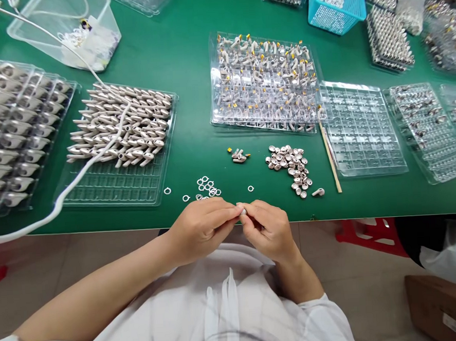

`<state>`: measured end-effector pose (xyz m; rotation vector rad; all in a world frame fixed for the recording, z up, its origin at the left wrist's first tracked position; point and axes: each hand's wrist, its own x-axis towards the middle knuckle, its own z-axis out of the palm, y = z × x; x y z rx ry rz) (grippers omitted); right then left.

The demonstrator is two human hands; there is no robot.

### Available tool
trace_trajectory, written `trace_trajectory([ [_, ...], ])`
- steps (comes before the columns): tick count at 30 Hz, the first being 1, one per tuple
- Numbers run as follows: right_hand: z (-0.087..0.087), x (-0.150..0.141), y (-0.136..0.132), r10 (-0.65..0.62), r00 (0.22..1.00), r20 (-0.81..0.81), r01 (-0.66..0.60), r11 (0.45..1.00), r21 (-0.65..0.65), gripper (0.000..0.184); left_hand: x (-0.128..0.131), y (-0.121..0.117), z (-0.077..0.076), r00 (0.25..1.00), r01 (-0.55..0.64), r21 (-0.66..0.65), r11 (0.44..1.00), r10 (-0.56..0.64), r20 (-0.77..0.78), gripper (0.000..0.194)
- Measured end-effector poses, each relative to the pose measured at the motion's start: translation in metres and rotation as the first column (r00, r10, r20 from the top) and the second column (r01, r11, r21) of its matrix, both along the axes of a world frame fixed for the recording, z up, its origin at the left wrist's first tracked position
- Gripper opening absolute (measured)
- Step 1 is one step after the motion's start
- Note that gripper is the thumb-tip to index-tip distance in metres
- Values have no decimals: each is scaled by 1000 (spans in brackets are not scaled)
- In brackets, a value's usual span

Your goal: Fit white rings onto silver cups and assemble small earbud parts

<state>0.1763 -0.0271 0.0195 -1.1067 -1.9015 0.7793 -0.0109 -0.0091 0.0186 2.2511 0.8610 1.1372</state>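
My left hand [204, 224] and my right hand [265, 227] meet at the table's front edge, fingertips pinched together. Between them is a small pale earbud part [243, 211], mostly covered by the fingers. Just beyond my left hand lie several thin white rings [205, 184]; a single white ring [251, 188] lies beyond my fingertips. To the right is a loose pile of round beige earbud shells [289, 161], with one stemmed earbud piece [318, 192] beside it. A few small parts with orange tabs [238, 155] lie ahead of my hands.
A tray of beige stem housings [120, 125] stands left, crossed by a white cable [96, 158]. A clear tray with orange-tabbed parts [265, 81] is ahead. Right are a wooden stick [331, 159] and a clear tray [364, 131]. Behind stand a plastic tub [100, 49] and blue basket [336, 14].
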Motion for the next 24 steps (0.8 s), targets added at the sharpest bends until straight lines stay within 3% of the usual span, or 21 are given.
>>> trace_trajectory([
  [7,-4,-4,-3,-62,998,28,59,993,107,26,6,-4,1,991,-131,48,990,132,-10,19],
  [12,-9,-6,-6,-85,995,54,75,983,167,29,5,-4,1,993,-119,7,993,119,-1,21],
  [19,-10,-2,-7,-62,998,18,60,992,109,30,-3,-2,3,996,-83,-185,979,84,-3,20],
  [24,-8,-2,-6,-60,998,3,59,991,121,30,-5,3,2,988,25,-318,948,26,152,18],
])
